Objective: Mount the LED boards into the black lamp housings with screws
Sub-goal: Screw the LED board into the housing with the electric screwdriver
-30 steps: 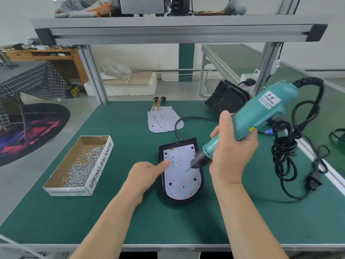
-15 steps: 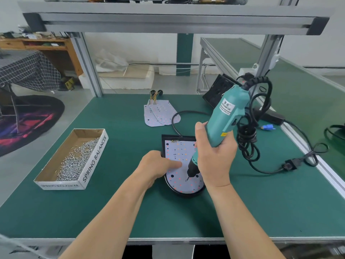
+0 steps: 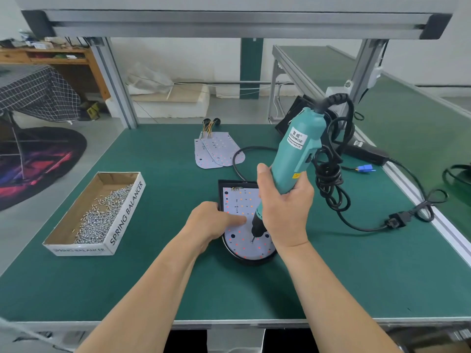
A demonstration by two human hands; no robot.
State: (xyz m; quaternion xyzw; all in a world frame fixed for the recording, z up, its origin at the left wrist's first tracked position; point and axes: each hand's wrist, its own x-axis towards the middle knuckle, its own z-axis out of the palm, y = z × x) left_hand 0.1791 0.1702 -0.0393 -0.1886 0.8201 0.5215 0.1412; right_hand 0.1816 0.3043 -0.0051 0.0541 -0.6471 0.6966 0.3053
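The step in hand is driving a screw into the board (image 3: 242,202), which lies seated in the black housing (image 3: 251,261) near the middle of the counter (image 3: 331,276), a little toward its front edge. The housing's rounded end faces the person and its square end faces the back.

The right hand (image 3: 285,207) is closed around the lower body of the teal screwdriver (image 3: 293,154), thumb up along its side. The tool stands nearly upright, leaning slightly to the right at the top. Its bit comes down on the board's rounded half, close to the centre line, and the tip looks to be touching the board. Whether a screw sits under the tip is too small to tell.

The left hand (image 3: 216,220) rests on the housing's left edge, its forefinger laid out straight across the board toward the bit, pressing it flat. It grips nothing that I can see, and its other fingers are hidden.

The screws (image 3: 102,217) lie loose in an open cardboard box (image 3: 122,217) near the left edge. Spare boards (image 3: 216,151) sit overlapped toward the back, and a second housing (image 3: 288,123) leans at the back right corner. The screwdriver's cord (image 3: 328,179) hangs bundled beside the tool and trails toward the right edge.

As I judge it, the next move calls for keeping the bit square to the hole, with steady downward pressure while the left forefinger stops the board from shifting. Then comes a fresh screw from the box for the next hole. A tilted bit may slip onto the LEDs.
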